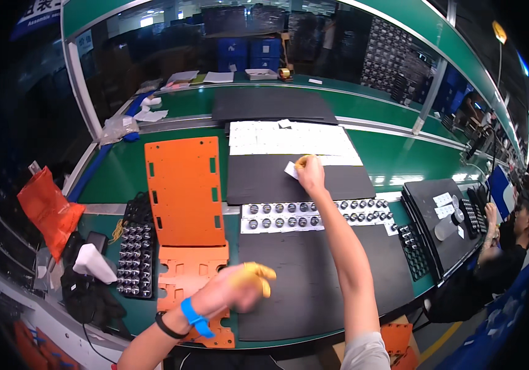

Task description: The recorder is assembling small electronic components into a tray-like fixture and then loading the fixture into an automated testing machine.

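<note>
My right hand [310,175], a yellow cover on its fingertip, pinches a small white card [291,170] above a dark foam board [258,179]. Just beyond lie white sheets [289,139], with a small white piece [285,124] on top. On the near side of that board, white strips [252,227] carry rows of black round parts [291,221]. My left hand [246,287], slightly blurred, has yellow-covered fingertips held apart with nothing visible between them. It hovers between the lower orange plate [184,271] and the nearer dark foam board [301,296].
An upright orange panel [184,191] stands left of centre, beside a black tray [135,262] of shiny round parts. An orange bag [48,206] hangs farther left. At right are stacked dark boards [428,216], a clear bottle [446,228] and a co-worker [511,253].
</note>
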`<action>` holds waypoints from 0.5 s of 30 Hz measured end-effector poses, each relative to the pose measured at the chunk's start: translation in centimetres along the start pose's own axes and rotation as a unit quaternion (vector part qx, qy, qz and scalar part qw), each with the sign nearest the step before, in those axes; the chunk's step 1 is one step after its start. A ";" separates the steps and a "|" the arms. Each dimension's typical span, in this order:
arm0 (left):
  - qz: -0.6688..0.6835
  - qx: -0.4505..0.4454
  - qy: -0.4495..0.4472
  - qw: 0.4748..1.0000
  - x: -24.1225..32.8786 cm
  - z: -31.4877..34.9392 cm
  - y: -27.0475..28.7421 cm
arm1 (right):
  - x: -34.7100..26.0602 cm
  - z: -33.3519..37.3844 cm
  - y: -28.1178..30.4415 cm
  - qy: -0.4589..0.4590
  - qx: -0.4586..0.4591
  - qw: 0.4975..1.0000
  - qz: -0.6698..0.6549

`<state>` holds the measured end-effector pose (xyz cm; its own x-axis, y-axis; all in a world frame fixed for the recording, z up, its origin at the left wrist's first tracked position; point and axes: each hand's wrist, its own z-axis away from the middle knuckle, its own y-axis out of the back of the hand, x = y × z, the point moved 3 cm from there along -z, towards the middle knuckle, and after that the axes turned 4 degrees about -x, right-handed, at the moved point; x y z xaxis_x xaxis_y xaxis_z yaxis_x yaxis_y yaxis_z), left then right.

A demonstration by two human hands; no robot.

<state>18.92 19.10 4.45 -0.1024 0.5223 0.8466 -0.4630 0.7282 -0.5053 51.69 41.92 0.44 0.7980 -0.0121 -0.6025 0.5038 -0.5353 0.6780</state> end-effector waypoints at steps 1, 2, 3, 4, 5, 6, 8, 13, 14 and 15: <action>0.016 0.020 -0.005 1.000 0.0 -1.5 0.3 | -0.7 0.7 1.5 0.009 0.006 0.998 -0.066; 0.034 0.050 -0.010 0.998 -0.2 -2.4 0.9 | -2.8 1.7 2.5 0.022 0.005 0.990 -0.137; 0.056 0.044 -0.023 0.997 -0.9 -3.5 2.3 | -4.6 3.0 3.6 0.045 -0.050 0.975 -0.213; 0.119 0.053 -0.014 0.991 -1.7 -4.5 2.9 | -6.7 4.7 5.4 0.064 -0.106 0.951 -0.282; 0.178 0.069 -0.009 0.982 -2.0 -5.0 3.2 | -9.1 6.7 6.7 0.099 -0.164 0.924 -0.331; 0.216 0.053 -0.015 0.975 -2.9 -5.7 3.7 | -10.8 8.9 7.8 0.086 -0.260 0.903 -0.332; 0.334 0.039 -0.013 0.942 -3.0 -6.3 2.8 | -13.3 13.1 9.1 0.233 -0.321 0.891 -0.222; 0.322 0.060 0.038 0.944 -4.3 -6.8 3.0 | -9.0 10.5 7.7 0.040 -0.331 0.898 -0.289; 0.351 0.021 0.041 0.935 -5.2 -6.7 3.1 | -7.5 8.2 8.1 0.024 -0.245 0.930 -0.273; 0.377 -0.022 0.045 0.925 -5.9 -6.8 3.0 | -5.3 5.8 8.2 -0.004 -0.156 0.951 -0.268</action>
<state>24.17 21.22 -3.24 -0.3076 0.9222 0.2343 -0.2530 0.1581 -0.9545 49.65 32.67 6.74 0.3961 0.1843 -0.8995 0.9123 -0.1901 0.3627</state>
